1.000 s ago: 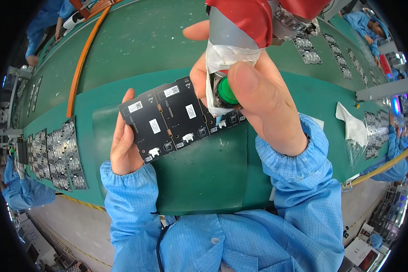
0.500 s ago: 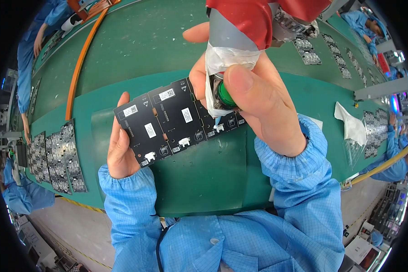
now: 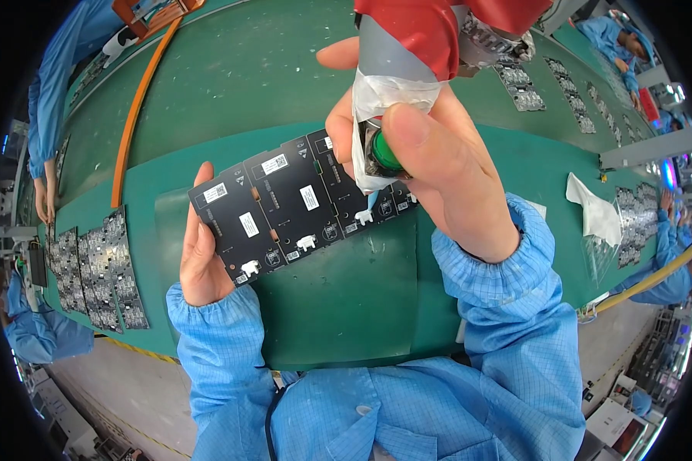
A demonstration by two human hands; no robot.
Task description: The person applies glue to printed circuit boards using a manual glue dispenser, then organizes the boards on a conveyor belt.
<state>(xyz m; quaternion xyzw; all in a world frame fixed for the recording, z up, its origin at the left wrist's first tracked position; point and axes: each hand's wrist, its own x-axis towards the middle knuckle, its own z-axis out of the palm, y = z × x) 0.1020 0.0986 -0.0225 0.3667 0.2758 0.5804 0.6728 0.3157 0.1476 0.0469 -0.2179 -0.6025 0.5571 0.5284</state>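
My left hand (image 3: 201, 257) grips the left end of a black circuit board panel (image 3: 284, 201), tilted with its right end higher. White labels and lumpy white pieces (image 3: 306, 243) sit on the panel, the pieces along its near edge. My right hand (image 3: 457, 165) is wrapped round a grey and red hand-held dispenser (image 3: 398, 58) bound with white tape. Its thumb rests beside a green button (image 3: 385, 151). The dispenser's thin blue nozzle (image 3: 372, 201) points down at the white piece near the panel's right part; whether they touch I cannot tell. My hand hides the panel's far right corner.
Circuit boards (image 3: 100, 269) lie in rows on the left of the green table (image 3: 346, 323). A white cloth (image 3: 588, 207) and more boards (image 3: 638, 223) are at the right. An orange rail (image 3: 142, 107) runs along the far left. Co-workers in blue are at both sides.
The panel in my left hand has shifted slightly left. My right hand and the dispenser have moved a little right. At the far left a co-worker's arms have moved.
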